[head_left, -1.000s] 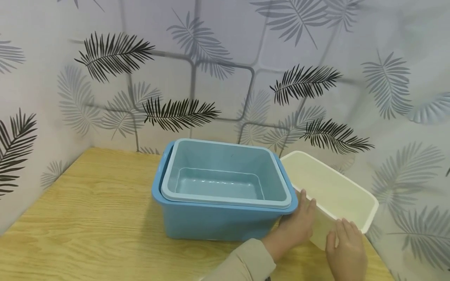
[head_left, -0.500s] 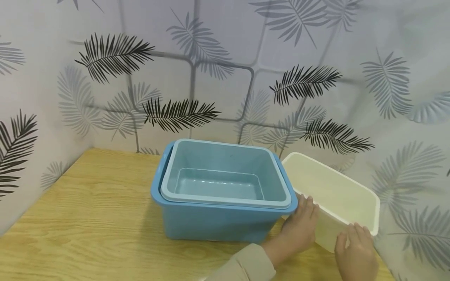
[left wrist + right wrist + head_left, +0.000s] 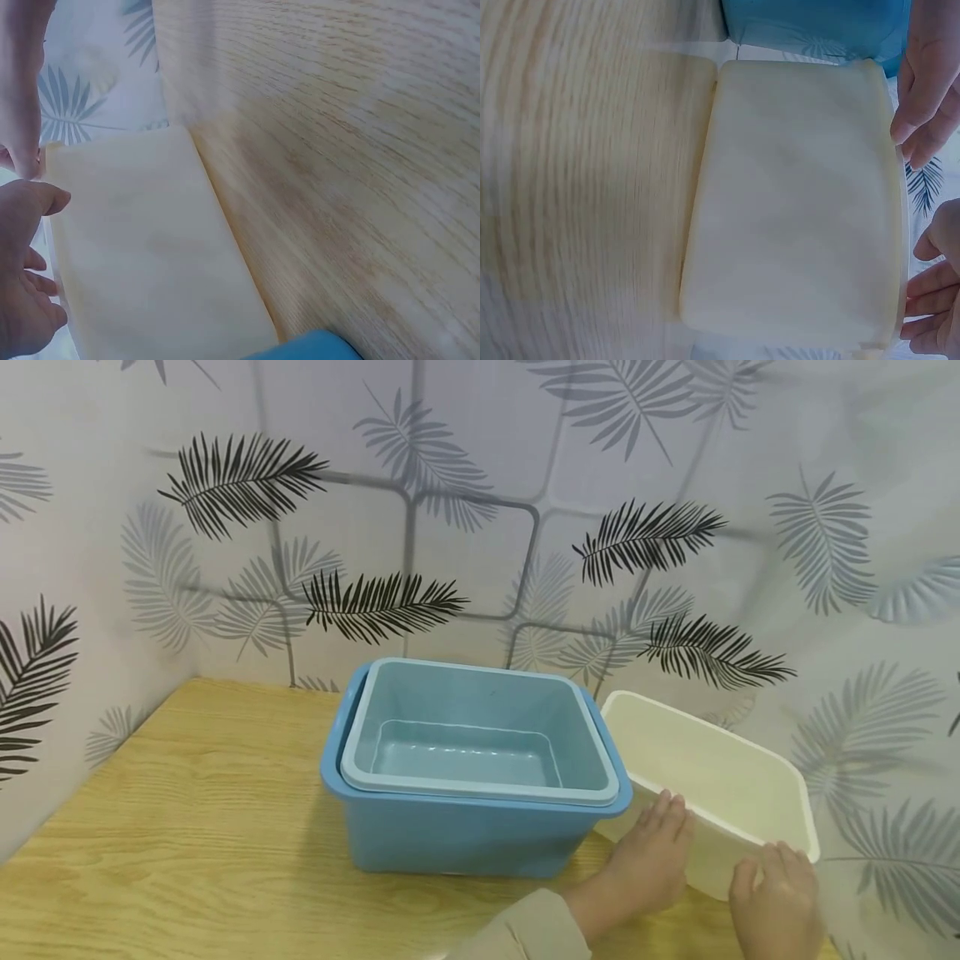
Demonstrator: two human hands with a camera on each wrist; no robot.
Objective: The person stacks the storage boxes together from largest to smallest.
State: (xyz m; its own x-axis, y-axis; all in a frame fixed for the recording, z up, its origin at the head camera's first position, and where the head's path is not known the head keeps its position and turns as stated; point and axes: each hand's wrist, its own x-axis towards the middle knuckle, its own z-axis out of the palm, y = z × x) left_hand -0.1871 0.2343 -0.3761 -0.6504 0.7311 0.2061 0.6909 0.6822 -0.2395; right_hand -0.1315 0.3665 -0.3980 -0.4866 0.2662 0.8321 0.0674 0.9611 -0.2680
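Note:
A cream plastic bin sits at the right of the table, its near rim toward me. My left hand holds that rim near its left part, fingertips over the edge; in the left wrist view the thumb lies against the outer wall. Farther right along the same rim, my right hand grips with fingers hooked over and thumb outside. Left of the cream bin stands a blue bin, with a light blue bin nested inside it. The right wrist view shows the cream bin's outer wall between both hands and the table.
The wood-grain table extends to the left and in front of the bins. Leaf-patterned covering rises behind the table and at both sides. The blue bin's right end stands close to the cream bin.
The cream bin has shifted a little to the right and toward me, its near rim carried along by both hands. The two blue bins have stayed in place.

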